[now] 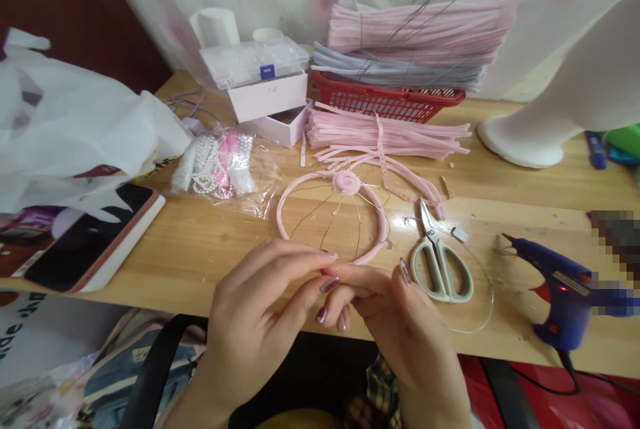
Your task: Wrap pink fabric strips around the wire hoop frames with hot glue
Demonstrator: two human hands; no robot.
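My left hand [260,309] and my right hand [400,322] meet at the table's near edge, fingertips pinched together on something too thin to name, perhaps a fine wire. Just beyond them lies a pink headband [320,212] with a small pink disc [347,182] at its far side and thin wires crossing its loop. Pale green scissors [440,262] lie shut to the right of my right hand, with a loop of clear wire [487,296] beside them.
A blue glue gun [560,289] stands at the right. Pink strips [385,136], a red basket [385,99] of stacked strips, white boxes [265,86], bagged pearls [215,166], a phone [95,236], a white plastic bag [75,122] and a white mannequin base [530,136] fill the wooden table [200,249].
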